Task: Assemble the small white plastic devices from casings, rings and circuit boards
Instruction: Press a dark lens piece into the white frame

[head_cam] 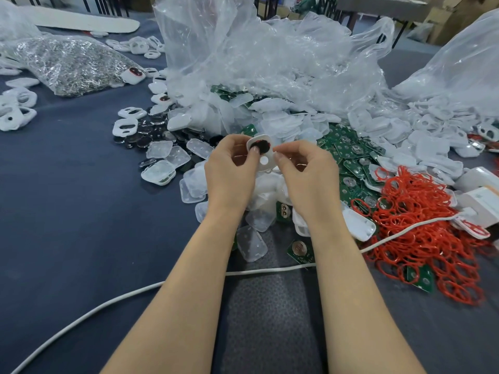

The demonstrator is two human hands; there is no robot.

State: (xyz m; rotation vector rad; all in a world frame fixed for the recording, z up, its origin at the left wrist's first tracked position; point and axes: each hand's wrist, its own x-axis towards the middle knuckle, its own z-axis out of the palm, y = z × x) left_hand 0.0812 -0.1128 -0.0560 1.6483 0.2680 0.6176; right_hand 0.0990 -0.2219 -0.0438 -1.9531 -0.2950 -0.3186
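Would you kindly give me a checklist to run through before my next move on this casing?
1. Both hands hold the white casing: ok.
2. Thumb of left hand on the dark insert: ok.
3. Insert fully seated: cannot tell, thumb covers part.
4. Grip of right hand pinches the casing's edge: ok.
5. Spare green circuit boards close at right: ok.
6. Spare red rings close at right: ok.

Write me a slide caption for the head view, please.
Left hand and right hand hold a white casing above piled circuit boards and red rings.
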